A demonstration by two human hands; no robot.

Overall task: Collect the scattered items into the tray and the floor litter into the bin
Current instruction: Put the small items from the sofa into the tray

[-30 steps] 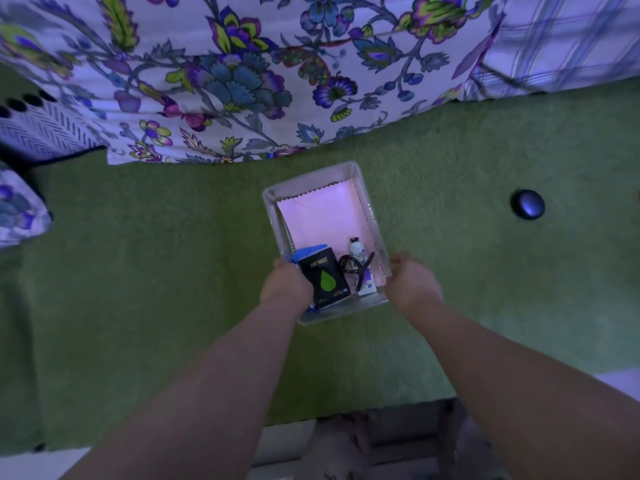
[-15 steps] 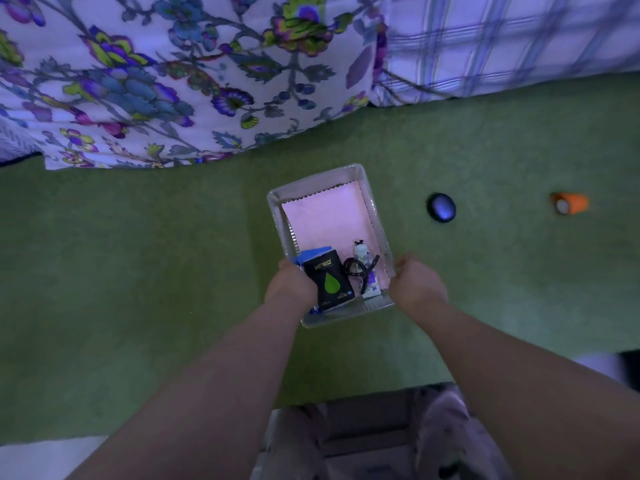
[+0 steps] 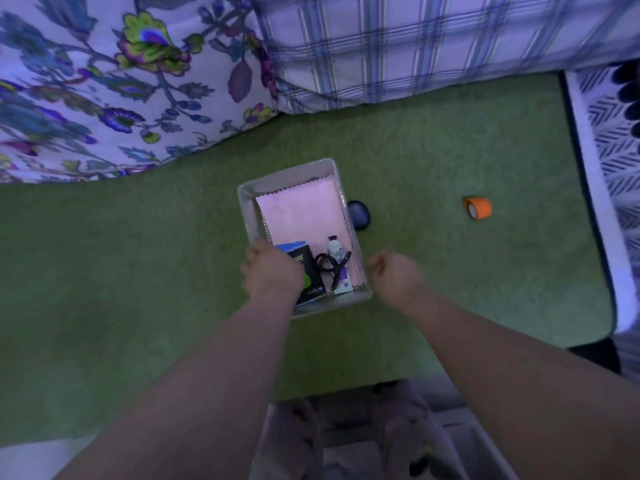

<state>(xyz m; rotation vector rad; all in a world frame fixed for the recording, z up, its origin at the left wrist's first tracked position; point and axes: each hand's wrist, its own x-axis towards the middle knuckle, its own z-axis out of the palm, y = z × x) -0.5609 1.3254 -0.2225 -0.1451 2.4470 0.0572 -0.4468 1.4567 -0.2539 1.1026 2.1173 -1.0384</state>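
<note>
A clear plastic tray [image 3: 287, 175] rests on the green bed cover [image 3: 138, 271]. Inside it lie a pink cloth [image 3: 301, 216], a black packet [image 3: 309, 263] over something blue [image 3: 289, 246], a small bottle [image 3: 334, 247] and a looped black cord [image 3: 327, 266]. My left hand [image 3: 272, 271] grips the tray's near left wall and covers part of the packet. Just off the near right wall is my right hand [image 3: 398, 279], fingers curled, with nothing seen in it. A dark blue oval thing [image 3: 361, 216] lies against the tray's right wall. Further right lies an orange tape roll [image 3: 478, 207].
A floral quilt [image 3: 104, 98] and a plaid pillow [image 3: 415, 46] bound the cover at the back. A white patterned cloth [image 3: 616, 140] runs along the right edge. My slippered feet [image 3: 294, 438] stand on the floor below the cover's near edge.
The tray has moved right across the green cover until it reaches the dark blue thing. My right hand has come off the tray's wall; the left still holds it. The view has swung right.
</note>
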